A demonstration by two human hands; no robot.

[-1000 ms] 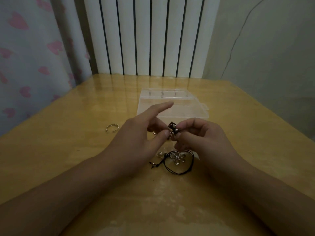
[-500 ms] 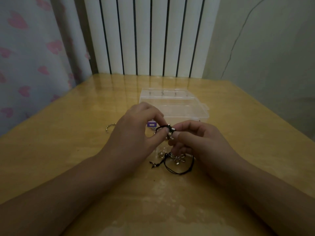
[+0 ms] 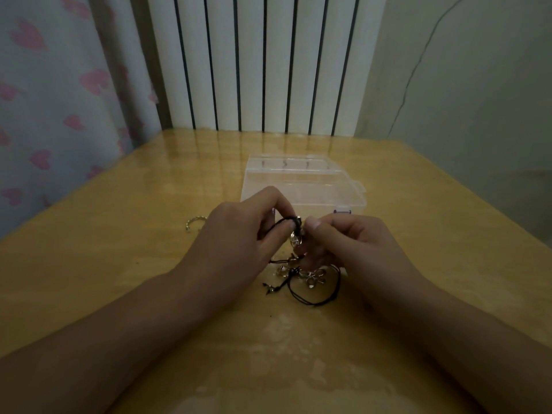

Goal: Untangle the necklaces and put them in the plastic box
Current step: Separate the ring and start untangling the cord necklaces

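The left hand [image 3: 239,234] is pinching a black cord between thumb and forefinger, and the right hand [image 3: 352,243] is nipping the same knot beside a small silver pendant [image 3: 296,238], both raised just above the tabletop [image 3: 119,279]. The rest of the necklaces [image 3: 307,279] are lying tangled beneath, near the plastic box [image 3: 301,186]. They look light, limp and snag-prone; gripping cord close to the knot seems wisest. A metal ring [image 3: 194,223] is sitting to the left; a radiator [image 3: 254,64] and heart-print curtain [image 3: 44,100] are standing behind.
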